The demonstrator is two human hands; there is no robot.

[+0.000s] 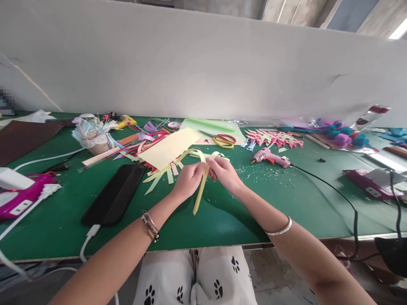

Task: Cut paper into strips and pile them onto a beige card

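Two hands nearly together, pinching yellow strip above green table.

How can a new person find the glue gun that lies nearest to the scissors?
On the green table, look right of the two hands, past the scissors with red and yellow handles. The glue gun lies there, just in front of the red-and-white woven strips. It is pink, with an orange trigger and a black cord.
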